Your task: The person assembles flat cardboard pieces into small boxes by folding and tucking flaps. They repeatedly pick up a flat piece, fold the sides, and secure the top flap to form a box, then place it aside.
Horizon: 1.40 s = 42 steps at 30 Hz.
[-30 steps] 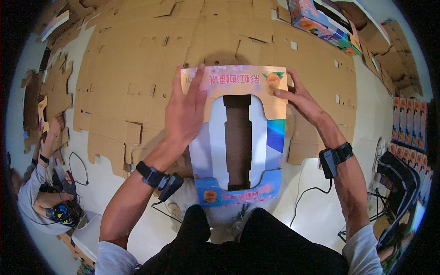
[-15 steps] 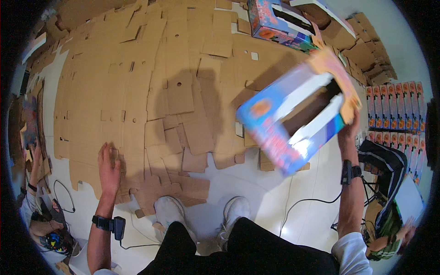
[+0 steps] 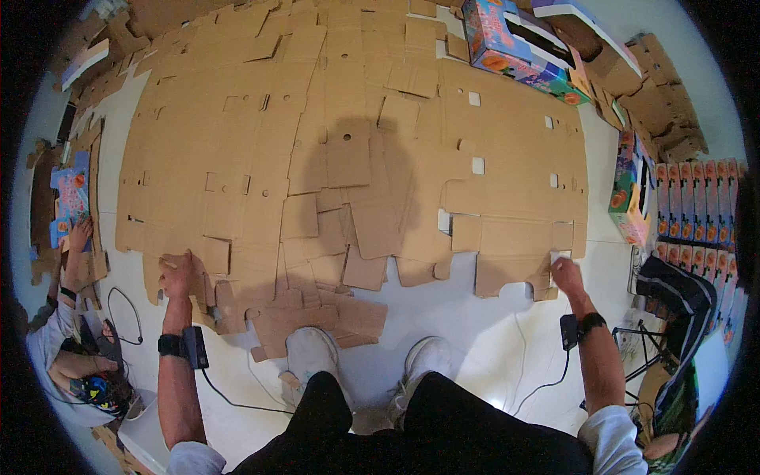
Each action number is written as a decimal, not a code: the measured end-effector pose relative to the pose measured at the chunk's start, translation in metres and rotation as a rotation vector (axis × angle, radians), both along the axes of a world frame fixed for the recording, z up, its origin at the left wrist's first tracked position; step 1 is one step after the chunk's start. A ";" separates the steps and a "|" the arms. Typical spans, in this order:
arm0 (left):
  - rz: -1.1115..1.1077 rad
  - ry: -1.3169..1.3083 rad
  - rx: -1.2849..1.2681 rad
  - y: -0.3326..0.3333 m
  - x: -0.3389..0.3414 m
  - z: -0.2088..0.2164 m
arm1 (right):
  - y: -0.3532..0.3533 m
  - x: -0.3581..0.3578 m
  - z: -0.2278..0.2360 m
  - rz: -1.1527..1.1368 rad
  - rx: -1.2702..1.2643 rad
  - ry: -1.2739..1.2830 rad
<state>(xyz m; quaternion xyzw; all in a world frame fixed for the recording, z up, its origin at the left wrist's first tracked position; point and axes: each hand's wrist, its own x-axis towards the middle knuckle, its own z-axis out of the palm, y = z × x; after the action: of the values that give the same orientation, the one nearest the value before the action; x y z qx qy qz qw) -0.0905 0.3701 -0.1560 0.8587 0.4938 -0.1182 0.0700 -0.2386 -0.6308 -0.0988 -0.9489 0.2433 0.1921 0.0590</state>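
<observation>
A wide layer of flattened brown cardboard sheets [image 3: 507, 127] covers the floor before me. My left hand [image 3: 176, 275] is over the layer's lower left part, its fingers bent and somewhat apart, with nothing visible in them. At the lower right edge of the layer, by a notched sheet [image 3: 514, 273], is my right hand [image 3: 566, 275]. Its fingers are curled closed; whether they grip the cardboard edge is hidden. A colourful printed carton [image 3: 631, 194] with a long dark opening stands to the right, beyond my right hand and apart from it.
Another printed carton [image 3: 526, 47] stands at the back right. Rows of upright packed cartons [image 3: 697, 202] line the right side, above a black striped garment [image 3: 677, 293]. On the left, a co-worker's hand [image 3: 79, 233] touches a blue-pink carton [image 3: 71, 194]. Cables run from my wrist devices.
My right hand has let go of the printed carton, which now stands at the right, and has moved to the cardboard's lower right edge. My left hand's fingers have bent.
</observation>
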 end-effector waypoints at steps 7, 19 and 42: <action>0.209 -0.402 -0.095 0.063 -0.023 0.042 | 0.058 0.090 0.024 0.046 0.084 -0.318; 0.078 -0.543 -1.149 -0.214 -0.001 0.213 | 0.169 0.149 0.056 0.075 0.510 -0.365; -0.821 -0.438 -0.278 -0.188 -0.054 0.099 | 0.409 0.263 0.049 -0.122 1.184 -0.049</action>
<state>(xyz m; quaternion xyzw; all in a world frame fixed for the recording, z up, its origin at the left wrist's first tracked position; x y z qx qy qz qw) -0.1447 0.1819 -0.0574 0.9697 0.0675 -0.0176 0.2340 0.0244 -0.2216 -0.0502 -0.7430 0.1475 0.2694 0.5946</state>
